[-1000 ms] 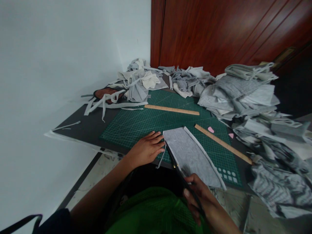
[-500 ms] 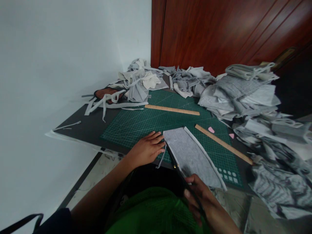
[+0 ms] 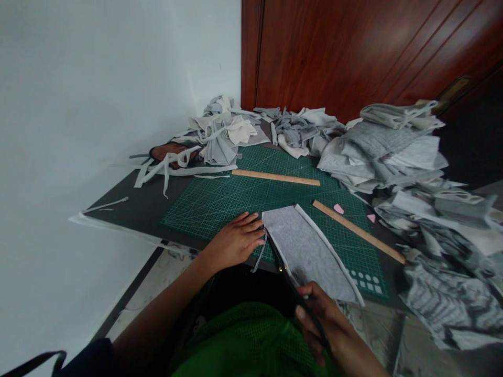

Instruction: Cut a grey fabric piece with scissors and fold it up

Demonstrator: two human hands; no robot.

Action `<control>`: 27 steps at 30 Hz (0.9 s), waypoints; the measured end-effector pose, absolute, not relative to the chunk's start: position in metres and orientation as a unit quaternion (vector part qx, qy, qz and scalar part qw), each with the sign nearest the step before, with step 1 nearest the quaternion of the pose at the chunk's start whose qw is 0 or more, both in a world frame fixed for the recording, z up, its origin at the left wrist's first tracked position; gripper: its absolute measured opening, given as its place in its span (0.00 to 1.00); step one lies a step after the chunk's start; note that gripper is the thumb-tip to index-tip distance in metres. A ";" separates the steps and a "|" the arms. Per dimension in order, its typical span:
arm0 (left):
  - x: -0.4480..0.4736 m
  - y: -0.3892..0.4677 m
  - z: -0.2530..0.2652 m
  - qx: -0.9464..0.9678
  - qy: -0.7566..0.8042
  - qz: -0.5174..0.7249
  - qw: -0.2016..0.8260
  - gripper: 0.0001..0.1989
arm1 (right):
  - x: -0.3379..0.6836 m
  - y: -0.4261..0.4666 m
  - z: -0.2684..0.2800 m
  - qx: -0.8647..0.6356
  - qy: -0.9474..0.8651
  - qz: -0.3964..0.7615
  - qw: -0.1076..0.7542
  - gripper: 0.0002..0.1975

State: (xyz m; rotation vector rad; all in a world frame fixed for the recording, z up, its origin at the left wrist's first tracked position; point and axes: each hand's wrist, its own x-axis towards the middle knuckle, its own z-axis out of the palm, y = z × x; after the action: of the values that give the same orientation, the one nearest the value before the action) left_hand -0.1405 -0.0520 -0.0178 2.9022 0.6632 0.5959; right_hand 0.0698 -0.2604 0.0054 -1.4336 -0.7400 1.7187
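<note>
My right hand (image 3: 320, 319) is closed round the handles of black scissors (image 3: 290, 283). Their blades lie along the left edge of a grey fabric piece (image 3: 310, 251), which has a pale folded border on its right side and hangs past the table's near edge. A thin cut strip (image 3: 259, 254) dangles at the blades' left. Flat on the green cutting mat (image 3: 212, 201) rests my left hand (image 3: 238, 241), fingers stretched out, the tips at the fabric's upper left corner. Whether those fingertips press on the cloth or the strip is hard to tell.
Two wooden rulers (image 3: 275, 178) lie on the mat beyond the fabric. Pink chalk pieces (image 3: 338, 209) are near the right one. Fabric scraps (image 3: 220, 136) heap at the back left, and folded grey cloth (image 3: 381, 146) is piled at right. A white wall (image 3: 98, 104) borders the left.
The whole view has shifted very slightly. Both hands, the scissors and the fabric keep practically the same places.
</note>
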 end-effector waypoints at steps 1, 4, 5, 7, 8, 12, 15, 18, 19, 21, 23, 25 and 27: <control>-0.140 -0.052 -0.017 0.954 0.222 0.195 0.060 0.14 | 0.069 -0.260 0.006 -0.564 -0.288 0.673 0.383 0.24; -0.136 -0.051 -0.013 0.948 0.245 0.191 0.072 0.16 | 0.068 -0.260 0.007 -0.560 -0.283 0.677 0.385 0.24; -0.135 -0.051 -0.012 0.946 0.252 0.192 0.072 0.17 | 0.068 -0.260 0.007 -0.558 -0.281 0.678 0.387 0.24; -0.134 -0.051 -0.010 0.945 0.255 0.193 0.071 0.19 | 0.067 -0.260 0.007 -0.558 -0.275 0.678 0.393 0.23; -0.134 -0.051 -0.009 0.946 0.251 0.192 0.073 0.18 | 0.067 -0.261 0.008 -0.558 -0.272 0.677 0.396 0.23; -0.135 -0.050 -0.008 0.947 0.237 0.195 0.094 0.15 | 0.067 -0.262 0.009 -0.567 -0.261 0.670 0.402 0.23; -0.135 -0.051 -0.008 0.945 0.240 0.197 0.098 0.15 | 0.067 -0.262 0.010 -0.573 -0.253 0.667 0.404 0.24; -0.136 -0.051 -0.010 0.946 0.243 0.193 0.093 0.14 | 0.068 -0.263 0.009 -0.576 -0.246 0.666 0.404 0.25; -0.136 -0.051 -0.011 0.946 0.243 0.194 0.091 0.14 | 0.068 -0.263 0.009 -0.575 -0.247 0.669 0.402 0.25; -0.136 -0.052 -0.012 0.946 0.244 0.195 0.090 0.14 | 0.068 -0.263 0.009 -0.571 -0.251 0.672 0.400 0.25; -0.137 -0.052 -0.013 0.944 0.247 0.197 0.091 0.14 | 0.067 -0.263 0.010 -0.574 -0.250 0.667 0.405 0.25; -0.137 -0.052 -0.013 0.943 0.250 0.197 0.093 0.14 | 0.066 -0.263 0.012 -0.575 -0.249 0.662 0.411 0.23; -0.137 -0.052 -0.013 0.943 0.251 0.199 0.094 0.14 | 0.065 -0.263 0.012 -0.569 -0.251 0.665 0.414 0.22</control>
State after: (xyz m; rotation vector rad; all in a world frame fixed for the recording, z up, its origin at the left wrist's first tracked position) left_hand -0.1368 -0.0519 -0.0134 2.7955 0.7449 0.5890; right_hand 0.0647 -0.2629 0.0124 -1.4313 -0.6312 1.6710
